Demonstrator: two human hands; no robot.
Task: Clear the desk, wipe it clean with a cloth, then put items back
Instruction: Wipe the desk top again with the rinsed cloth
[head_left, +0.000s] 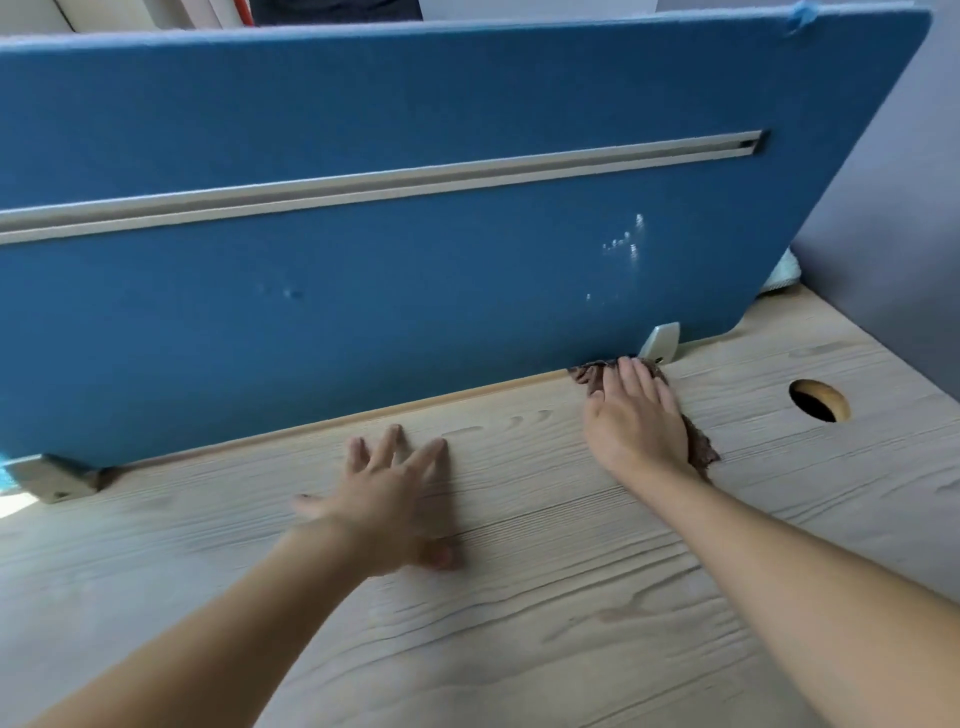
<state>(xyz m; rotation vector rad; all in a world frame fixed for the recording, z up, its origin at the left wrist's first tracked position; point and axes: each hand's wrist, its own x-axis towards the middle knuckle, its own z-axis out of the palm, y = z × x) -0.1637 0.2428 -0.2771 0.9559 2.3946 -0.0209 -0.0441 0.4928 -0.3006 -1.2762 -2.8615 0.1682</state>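
The cloth (698, 448) is pressed under the flat right grip (636, 421); the left grip (395, 499) is spread, empty. Even pressure along the divider (415, 312) is advised.

Most of the brown cloth (702, 448) lies hidden under the right hand (636, 421). The left hand (387, 499) is blurred, and the blue divider (363, 312) runs off the left edge.

No text, label, brand, number or sign can be read anywhere. Nothing legible is borne by the wood-grain counter (519, 597), by the blue partition (363, 312) standing along its far edge, or by the grey rail (415, 182) set across that partition. The pale flecks (631, 241) seen toward the partition's right end are not formed into letters.
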